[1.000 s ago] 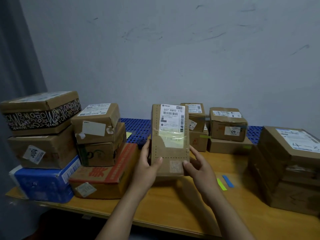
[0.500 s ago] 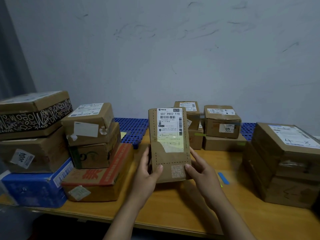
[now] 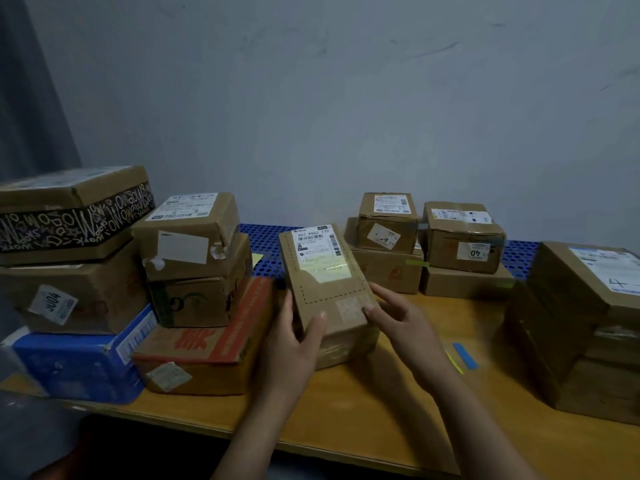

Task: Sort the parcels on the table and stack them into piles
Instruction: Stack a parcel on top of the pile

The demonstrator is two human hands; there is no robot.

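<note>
The tilted parcel [image 3: 325,282] sat mid-frame. The left hand [image 3: 291,348] had its fingers [image 3: 314,325] curled round the lower left edge; the right hand [image 3: 405,327] had its fingers [image 3: 381,293] pinching the lower right corner.

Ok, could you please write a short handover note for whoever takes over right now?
Left hand grips the labelled parcel at its lower left edge; right hand holds its lower right corner. It leans left over the table.
Done: black-banded box pile and white-labelled box pile at left, back-left stack, back-right stack, big right stack.
Left: set this parcel on a pile.
</note>
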